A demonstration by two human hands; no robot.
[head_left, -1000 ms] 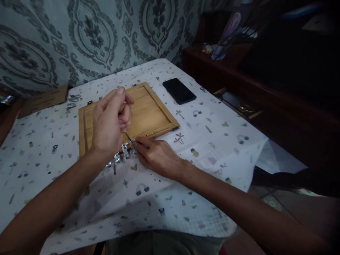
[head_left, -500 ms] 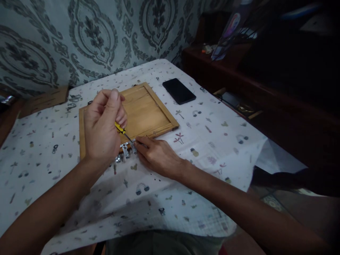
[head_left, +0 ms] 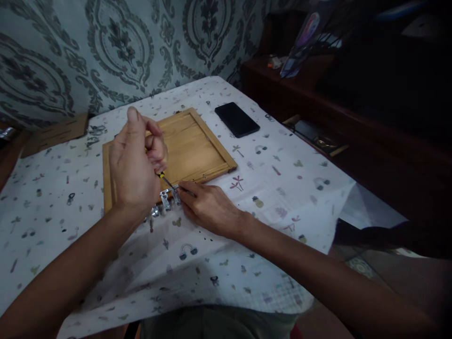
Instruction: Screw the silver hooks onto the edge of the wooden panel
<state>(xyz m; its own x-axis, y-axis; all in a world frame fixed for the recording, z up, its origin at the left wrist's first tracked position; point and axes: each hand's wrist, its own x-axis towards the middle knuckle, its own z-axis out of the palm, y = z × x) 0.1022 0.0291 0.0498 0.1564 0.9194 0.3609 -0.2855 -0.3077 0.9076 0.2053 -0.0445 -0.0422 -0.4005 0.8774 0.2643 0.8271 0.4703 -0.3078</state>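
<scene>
My left hand (head_left: 134, 169) is closed around a screwdriver (head_left: 162, 175), and most of its yellow and black handle is hidden in the fist. The shaft slants down to a silver metal strip with hooks (head_left: 165, 200), which lies along the near edge of a framed wooden panel (head_left: 192, 146). Where exactly the tip meets the strip is too small to tell. My right hand (head_left: 212, 207) pinches the right end of the strip against the panel's edge; its fingertips partly cover the metal. Lying flat, the panel is partly hidden behind my left hand.
A black phone (head_left: 237, 119) lies beyond the panel on the patterned tablecloth (head_left: 261, 197). Brown cardboard (head_left: 58, 134) sits at the far left, by the wallpapered wall (head_left: 120, 42). On the right stands dark red furniture (head_left: 300, 87) with a bottle (head_left: 300, 40) on it.
My left hand has turned around the screwdriver handle: its thumb now points more upward and the fingers cover more of the yellow. My right hand stays at the strip.
</scene>
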